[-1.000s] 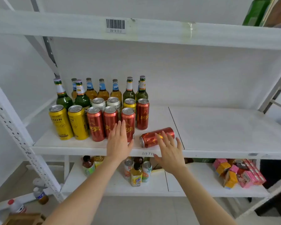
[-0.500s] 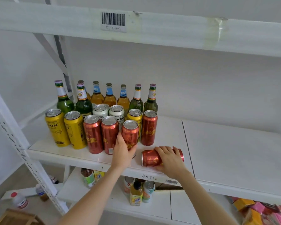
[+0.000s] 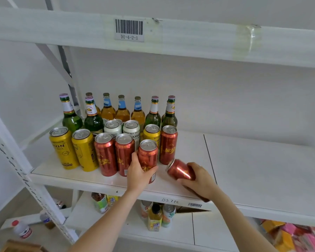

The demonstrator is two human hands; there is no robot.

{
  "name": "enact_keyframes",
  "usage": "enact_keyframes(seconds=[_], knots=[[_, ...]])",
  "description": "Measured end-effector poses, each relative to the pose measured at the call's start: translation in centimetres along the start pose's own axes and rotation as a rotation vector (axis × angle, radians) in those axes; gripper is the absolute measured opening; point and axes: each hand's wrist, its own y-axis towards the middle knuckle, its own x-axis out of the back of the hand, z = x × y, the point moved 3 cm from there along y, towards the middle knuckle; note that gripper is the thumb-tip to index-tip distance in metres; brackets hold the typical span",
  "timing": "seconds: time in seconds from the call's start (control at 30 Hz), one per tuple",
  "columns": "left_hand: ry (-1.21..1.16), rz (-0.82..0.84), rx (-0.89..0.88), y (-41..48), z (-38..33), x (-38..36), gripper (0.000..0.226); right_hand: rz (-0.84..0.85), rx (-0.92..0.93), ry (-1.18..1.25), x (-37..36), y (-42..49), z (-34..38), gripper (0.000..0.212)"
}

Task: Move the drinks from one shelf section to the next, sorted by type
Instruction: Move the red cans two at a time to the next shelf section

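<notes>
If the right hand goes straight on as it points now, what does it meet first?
Probably the rightmost upright red can: the tilted can in the right hand aims there, though depth is unclear.

L hand (image 3: 139,172) + R hand (image 3: 202,181) fwd, fingers (image 3: 195,165) curled in grip.

Only 2 hands and 2 forearms of the person showed, all 4 bare. The left hand (image 3: 138,174), in front of the shelf (image 3: 262,170), had bare fingers and a bare wrist. Below the shelf's front edge, the left forearm (image 3: 107,224) was slim and smooth, uncovered down to the bottom of the view. The right hand (image 3: 202,180), also in front of the shelf, showed a bare back and knuckles. The right forearm (image 3: 240,224), below the shelf's edge, was equally slim and uncovered. The nails were too small to make out.
</notes>
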Motion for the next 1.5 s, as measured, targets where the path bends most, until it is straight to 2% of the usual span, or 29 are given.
enact_keyframes(seconds=[0.1, 0.2, 0.37, 0.6, 0.8, 1.0, 1.27, 1.43, 1.5], knots=[[-0.019, 0.020, 0.021, -0.5, 0.0, 0.6, 0.072, -0.122, -0.138, 0.407, 0.7, -1.5, 0.4, 0.050], [-0.038, 0.054, 0.040, -1.2, -0.1, 1.4, 0.071, -0.186, -0.238, 0.740, -0.1, -3.3, 1.0, 0.049], [-0.095, 0.148, 0.073, -2.8, -0.3, 2.8, 0.072, -0.326, -0.346, 0.950, -1.2, -6.2, 1.7, 0.040], [-0.169, 0.255, 0.115, -5.0, -1.2, 3.5, 0.074, -0.403, -0.397, 1.028, -1.3, -9.7, 1.6, 0.049], [-0.222, 0.328, 0.115, -6.1, -3.0, 2.4, 0.057, -0.501, -0.430, 1.024, -0.3, -11.8, 0.7, 0.047], [-0.230, 0.368, 0.114, -7.6, -5.3, -0.5, 0.071, -0.547, -0.440, 1.051, 2.2, -13.4, -2.0, 0.044], [-0.227, 0.372, 0.150, -11.9, -9.4, -6.7, 0.079, -0.528, -0.425, 1.025, 7.3, -16.6, -8.0, 0.040], [-0.224, 0.374, 0.176, -15.0, -11.8, -10.3, 0.071, -0.498, -0.455, 1.026, 9.7, -19.3, -11.8, 0.050], [-0.220, 0.381, 0.171, -16.1, -12.7, -11.8, 0.068, -0.493, -0.454, 1.029, 10.6, -20.2, -13.1, 0.047]])
